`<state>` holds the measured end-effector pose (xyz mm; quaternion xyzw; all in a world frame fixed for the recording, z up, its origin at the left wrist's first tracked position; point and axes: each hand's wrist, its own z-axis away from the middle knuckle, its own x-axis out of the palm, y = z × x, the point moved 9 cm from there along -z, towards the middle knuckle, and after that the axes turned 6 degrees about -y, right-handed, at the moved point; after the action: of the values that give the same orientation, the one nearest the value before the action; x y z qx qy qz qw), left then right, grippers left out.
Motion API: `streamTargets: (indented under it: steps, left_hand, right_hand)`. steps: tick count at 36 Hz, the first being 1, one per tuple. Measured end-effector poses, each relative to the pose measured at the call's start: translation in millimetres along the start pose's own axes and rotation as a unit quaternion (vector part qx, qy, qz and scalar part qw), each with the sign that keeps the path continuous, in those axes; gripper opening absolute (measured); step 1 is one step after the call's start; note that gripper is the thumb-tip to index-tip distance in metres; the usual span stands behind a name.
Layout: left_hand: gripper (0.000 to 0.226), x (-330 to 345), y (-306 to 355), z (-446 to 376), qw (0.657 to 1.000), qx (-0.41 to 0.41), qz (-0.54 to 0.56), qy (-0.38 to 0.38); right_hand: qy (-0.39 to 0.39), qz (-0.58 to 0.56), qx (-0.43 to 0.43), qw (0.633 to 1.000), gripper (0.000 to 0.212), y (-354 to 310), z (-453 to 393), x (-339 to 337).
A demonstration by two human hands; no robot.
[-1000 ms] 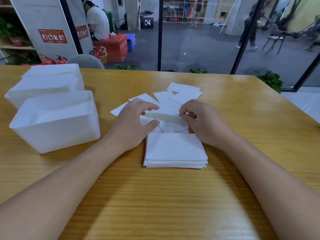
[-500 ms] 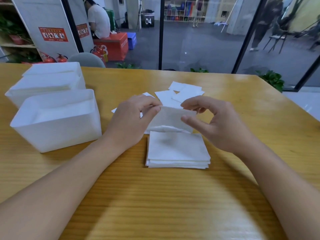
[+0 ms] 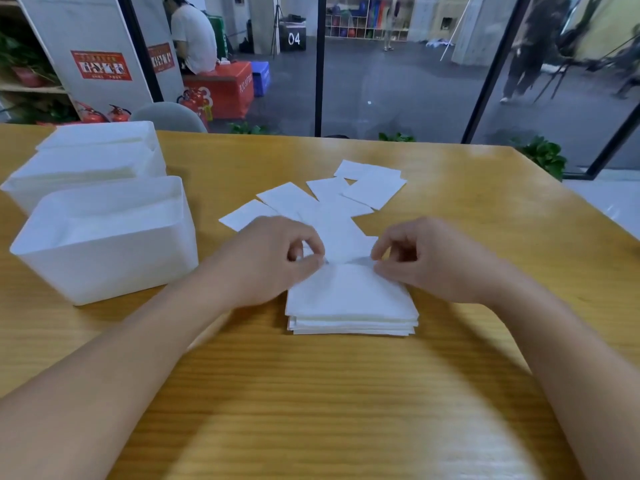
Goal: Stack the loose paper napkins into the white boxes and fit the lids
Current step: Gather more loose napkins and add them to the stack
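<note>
Both hands work the far edge of one napkin: the left hand (image 3: 273,261) pinches its far-left corner between thumb and curled fingertips, and the right hand (image 3: 429,259) pinches the far-right corner the same way, fingers bent close, nothing else held in either hand. That top napkin (image 3: 349,289) lies on a squared stack of napkins (image 3: 353,323) in the middle of the wooden table (image 3: 346,393), its near edge roughly level with the sheets under it. I judge the sheet to be very light, soft and limp, so it sags if held at one point and wants a corner in each hand, as here; it creases readily and could tear if tugged, and a light draught or a quick pull could shift the sheets below. The whole stack should handle better than single sheets, taken from both sides with flat fingers under the bottom sheet and thumbs pressing on top, since loose layers slide over each other. Beyond the hands the loose napkins (image 3: 332,202) lie fanned and overlapping on the table, each best lifted at an exposed corner. To the left stands the near white box (image 3: 104,268), open-topped, stiff and pale-walled, with a second white box (image 3: 86,168) touching or just behind it; I cannot tell for sure where the lids are
</note>
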<state>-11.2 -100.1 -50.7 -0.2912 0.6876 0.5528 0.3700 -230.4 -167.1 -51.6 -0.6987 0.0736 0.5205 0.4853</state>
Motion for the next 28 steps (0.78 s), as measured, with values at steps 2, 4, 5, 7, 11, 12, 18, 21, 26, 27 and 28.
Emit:
streamTargets:
  steps: [2, 4, 5, 7, 11, 12, 18, 21, 26, 27, 28]
  left_hand:
    - [0.013, 4.6, -2.7, 1.3, 0.999, -0.012, -0.043, -0.016]
    - [0.020, 0.1, -7.1, 1.3, 0.999, -0.023, -0.036, -0.005]
    - [0.022, -3.1, -9.3, 0.9, 0.999, -0.028, -0.032, 0.001]
    - [0.023, -8.3, -11.8, -0.7, 0.999, -0.032, -0.033, 0.017]
    - [0.018, -11.2, -15.7, -5.6, 0.998, -0.036, 0.000, 0.052]
    - [0.016, -10.5, -17.4, -6.2, 0.998, -0.039, 0.003, 0.055]
    - [0.004, 3.5, -23.3, -7.5, 0.999, -0.039, 0.014, 0.022]
    - [0.004, 2.6, -25.4, -8.1, 0.999, -0.036, 0.011, 0.022]
    - [0.004, 3.7, -25.4, -9.1, 0.999, -0.036, 0.004, 0.016]
    - [0.003, 3.7, -25.4, -8.9, 0.999, -0.035, 0.004, 0.015]
    - [0.003, 3.6, -25.4, -8.6, 0.999, -0.036, 0.003, 0.015]
  right_hand:
    - [-0.001, 0.035, -0.001, 0.999, 0.008, -0.3, 0.3, 2.2]
    - [0.017, 0.026, -0.001, 1.000, 0.008, 0.5, 0.8, -3.1]
    - [0.025, 0.025, -0.001, 0.999, 0.009, 1.1, 0.8, -6.2]
    - [0.059, 0.021, -0.005, 0.998, 0.012, 3.6, -0.7, -12.6]
    - [0.138, 0.011, -0.019, 0.990, 0.008, -1.1, -9.0, -13.4]
    - [0.134, 0.018, -0.026, 0.991, 0.006, -5.5, -13.3, -8.3]
    - [0.081, 0.046, -0.054, 0.994, 0.010, -12.9, -30.5, 13.0]
    - [0.077, 0.034, -0.062, 0.994, 0.014, -9.3, -31.3, 16.5]
    - [0.077, 0.049, -0.072, 0.993, 0.017, -10.8, -34.3, 19.6]
    - [0.074, 0.055, -0.073, 0.993, 0.018, -11.5, -34.5, 20.6]
    - [0.073, 0.058, -0.072, 0.993, 0.019, -11.5, -34.6, 20.9]
